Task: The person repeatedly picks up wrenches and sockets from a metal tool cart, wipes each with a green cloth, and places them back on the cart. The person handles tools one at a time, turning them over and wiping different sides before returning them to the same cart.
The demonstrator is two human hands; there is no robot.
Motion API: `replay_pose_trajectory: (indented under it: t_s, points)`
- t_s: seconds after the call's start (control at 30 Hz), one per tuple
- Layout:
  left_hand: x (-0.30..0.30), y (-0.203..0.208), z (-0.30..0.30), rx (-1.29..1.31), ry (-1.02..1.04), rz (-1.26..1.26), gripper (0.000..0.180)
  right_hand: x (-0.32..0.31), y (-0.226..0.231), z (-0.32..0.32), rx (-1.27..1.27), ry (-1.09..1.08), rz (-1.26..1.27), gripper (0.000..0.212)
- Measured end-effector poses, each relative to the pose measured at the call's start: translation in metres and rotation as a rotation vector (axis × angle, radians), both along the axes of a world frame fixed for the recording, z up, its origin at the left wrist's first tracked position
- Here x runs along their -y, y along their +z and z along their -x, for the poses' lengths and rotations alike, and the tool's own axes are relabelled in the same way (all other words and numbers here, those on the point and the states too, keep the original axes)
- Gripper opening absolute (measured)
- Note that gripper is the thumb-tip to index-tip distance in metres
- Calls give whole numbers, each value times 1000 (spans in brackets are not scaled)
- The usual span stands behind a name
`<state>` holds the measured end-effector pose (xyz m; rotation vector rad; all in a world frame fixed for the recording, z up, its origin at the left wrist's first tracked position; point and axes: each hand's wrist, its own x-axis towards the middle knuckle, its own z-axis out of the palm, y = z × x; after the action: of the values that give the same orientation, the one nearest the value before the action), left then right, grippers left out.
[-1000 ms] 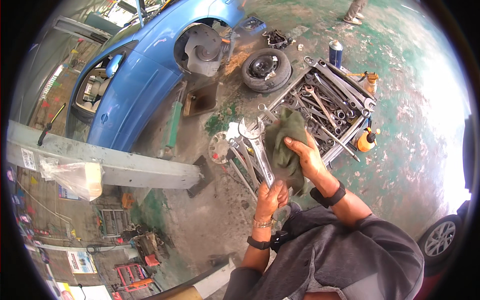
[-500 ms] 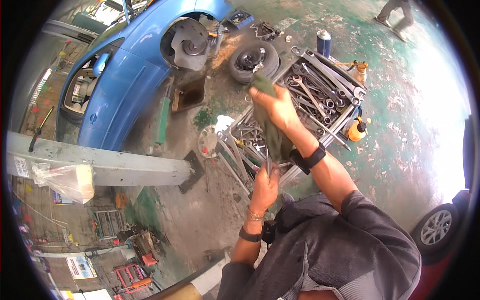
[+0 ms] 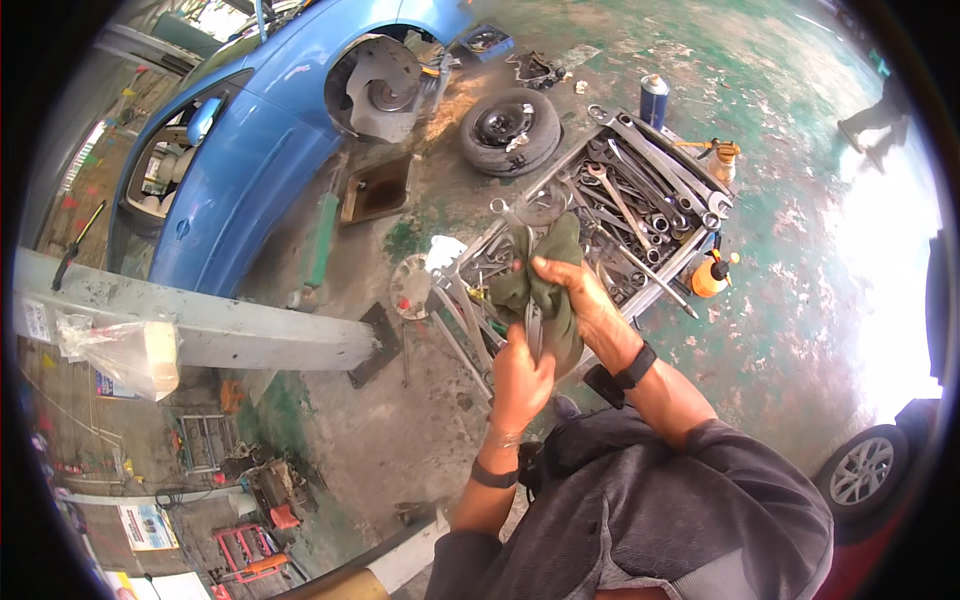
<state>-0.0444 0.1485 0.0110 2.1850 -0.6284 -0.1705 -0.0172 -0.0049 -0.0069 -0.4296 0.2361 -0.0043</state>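
Right hand point(image 3: 590, 302) and green cloth point(image 3: 563, 242) have dropped lower; cloth now bunched around wrench point(image 3: 534, 327). Left hand point(image 3: 523, 378) clamped on wrench's lower end, right clamped on cloth. Wrench held near tool tray point(image 3: 645, 300), which is crammed with loose spanners point(image 3: 640, 195).

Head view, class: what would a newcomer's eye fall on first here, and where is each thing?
Probably the blue car at upper left, its wheel arch without a wheel, and a loose wheel lying on the floor to its right. Right of centre, wrenches crowd a tray. At the centre, the left hand grips a metal tool while the right hand holds green cloth against it.
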Motion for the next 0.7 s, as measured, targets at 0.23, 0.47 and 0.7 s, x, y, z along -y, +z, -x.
replay_pose_trajectory:
  t_s: [0.23,0.47,0.7]
  points:
    - [-24,14,7,-1076,-229,642,19,18,0,-10,143,101,-238,41]
    - [-19,26,7,-670,-5,374,13,-9,18,10,93,124,427,43]
    - [-10,25,15,-179,-56,-71,15,13,23,-16,-8,-270,469,44]
